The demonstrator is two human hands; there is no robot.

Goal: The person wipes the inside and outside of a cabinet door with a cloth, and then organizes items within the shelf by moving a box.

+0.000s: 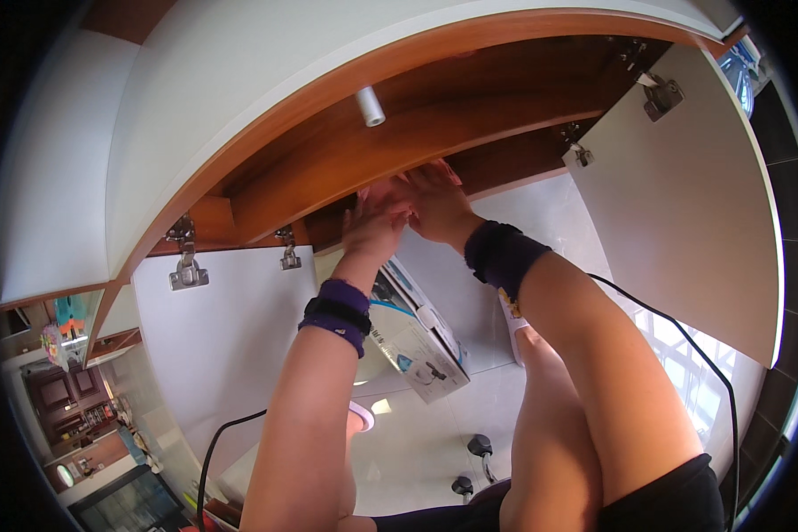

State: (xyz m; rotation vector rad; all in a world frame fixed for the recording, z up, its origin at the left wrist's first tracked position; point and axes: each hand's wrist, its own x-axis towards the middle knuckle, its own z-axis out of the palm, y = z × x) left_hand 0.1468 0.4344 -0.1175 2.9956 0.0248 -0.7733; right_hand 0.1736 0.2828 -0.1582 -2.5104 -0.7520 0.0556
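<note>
Both of my hands reach into the lower part of a brown wooden cabinet (346, 179) at the upper middle. My left hand (374, 229) touches a crumpled pink item (387, 194), perhaps a bag or cloth, near the cabinet's lower opening. Beside it, my right hand (439, 203) lies over the same pink item, its fingertips partly hidden by shadow and the shelf edge. Whether either hand grips the item cannot be told. Dark wristbands circle both wrists. On the floor below my hands rests a printed cardboard box (420, 356), partly covered by my left forearm.
White cabinet doors stand open at left (226, 332) and right (685, 193), with metal hinges. A white cylindrical fitting (370, 108) projects above the shelf. Black cables run beside both arms. Chair casters (479, 445) stand on the tiled floor near my legs.
</note>
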